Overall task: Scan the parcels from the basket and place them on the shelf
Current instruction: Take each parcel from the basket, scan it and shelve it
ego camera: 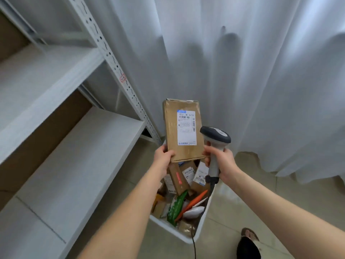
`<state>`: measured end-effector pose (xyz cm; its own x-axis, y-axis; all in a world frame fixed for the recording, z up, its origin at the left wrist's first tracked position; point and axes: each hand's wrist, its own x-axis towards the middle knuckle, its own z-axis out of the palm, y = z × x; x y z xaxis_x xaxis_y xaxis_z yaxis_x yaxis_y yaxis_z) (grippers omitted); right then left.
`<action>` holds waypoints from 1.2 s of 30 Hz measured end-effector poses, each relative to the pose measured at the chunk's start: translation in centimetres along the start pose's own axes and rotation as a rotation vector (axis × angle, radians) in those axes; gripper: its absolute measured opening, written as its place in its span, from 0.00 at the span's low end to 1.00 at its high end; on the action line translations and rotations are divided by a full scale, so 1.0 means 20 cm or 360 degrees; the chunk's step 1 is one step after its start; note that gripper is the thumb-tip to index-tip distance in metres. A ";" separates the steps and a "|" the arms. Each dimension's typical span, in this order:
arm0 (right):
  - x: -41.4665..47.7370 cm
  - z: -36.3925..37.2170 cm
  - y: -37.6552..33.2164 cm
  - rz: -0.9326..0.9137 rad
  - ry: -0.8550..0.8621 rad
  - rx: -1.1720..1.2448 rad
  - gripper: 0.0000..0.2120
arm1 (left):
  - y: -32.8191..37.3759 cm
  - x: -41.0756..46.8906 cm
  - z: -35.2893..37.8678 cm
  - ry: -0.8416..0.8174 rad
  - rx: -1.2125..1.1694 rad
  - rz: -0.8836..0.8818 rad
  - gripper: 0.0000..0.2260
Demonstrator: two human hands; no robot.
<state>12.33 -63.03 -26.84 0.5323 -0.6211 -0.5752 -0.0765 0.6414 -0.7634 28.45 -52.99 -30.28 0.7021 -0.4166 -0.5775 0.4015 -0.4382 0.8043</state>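
Observation:
My left hand (164, 157) grips the lower left corner of a flat brown cardboard parcel (173, 131), held upright above the basket with its white shipping label (186, 128) facing me. My right hand (222, 163) is wrapped round the grey handle of a barcode scanner (214, 139), whose dark head sits just right of the parcel's label. Below both hands stands a white basket (186, 238) holding several parcels, among them brown boxes, a green bag (175, 206) and an orange packet (194, 202). The grey metal shelf (84, 156) is on the left.
White curtains (242, 71) hang behind the basket. The shelf's perforated upright post (119, 71) runs diagonally near the parcel. The scanner's black cable (194, 245) trails down over the basket's rim. My foot in a dark sandal (248, 243) stands on the tiled floor at lower right.

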 end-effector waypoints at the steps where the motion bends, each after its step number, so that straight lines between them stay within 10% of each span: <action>1: -0.09 0.05 -0.04 -0.0030 -0.0024 -0.0028 0.03 | 0.06 -0.07 -0.07 -0.0007 -0.0022 0.0026 0.15; 36: -1.10 0.34 -0.37 -0.0275 -0.0266 -0.0248 0.03 | 0.23 -0.94 -0.36 0.0102 -0.0015 0.0291 0.22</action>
<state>7.00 -51.13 -6.48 0.6795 -0.6239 -0.3861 -0.0945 0.4475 -0.8893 21.32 -41.33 -14.67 0.7998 -0.4366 -0.4119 0.2694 -0.3522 0.8963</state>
